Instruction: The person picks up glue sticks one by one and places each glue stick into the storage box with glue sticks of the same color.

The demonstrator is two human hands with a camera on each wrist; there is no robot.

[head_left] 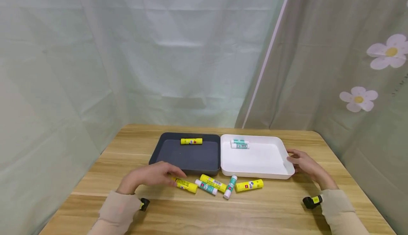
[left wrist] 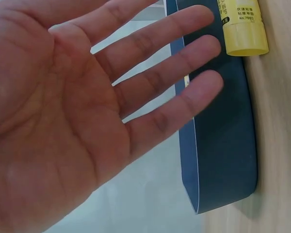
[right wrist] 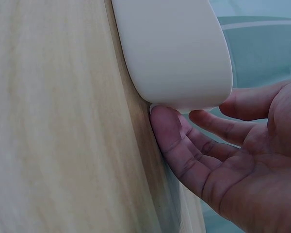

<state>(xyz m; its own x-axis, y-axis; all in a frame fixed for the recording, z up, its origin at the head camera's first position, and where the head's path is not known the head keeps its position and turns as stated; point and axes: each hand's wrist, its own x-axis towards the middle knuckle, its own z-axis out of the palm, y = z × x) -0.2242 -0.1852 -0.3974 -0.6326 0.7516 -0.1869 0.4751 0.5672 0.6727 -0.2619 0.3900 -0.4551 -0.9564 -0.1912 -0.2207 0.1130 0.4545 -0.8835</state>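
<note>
while the left hand (head_left: 153,174) is at eight o'clock of the dark tray (head_left: 186,157), fingers spread, its nearest item is a yellow stick (head_left: 187,185); contact cannot be told. right hand (head_left: 304,163), three o'clock of the white tray (head_left: 261,158): fingers loosely bent, tips touching it. six o'clock of both trays: two more yellow sticks (head_left: 249,185), two green sticks (head_left: 206,187). dark tray, twelve: one yellow stick (head_left: 191,141). white tray, ten: two green sticks (head_left: 240,146).

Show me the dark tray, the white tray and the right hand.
Dark tray (head_left: 191,158): head view, on a bare part of its floor.
White tray (head_left: 259,160): head view, on a bare part of its floor.
Right hand (head_left: 305,163): head view, on the middle of the hand.
</note>
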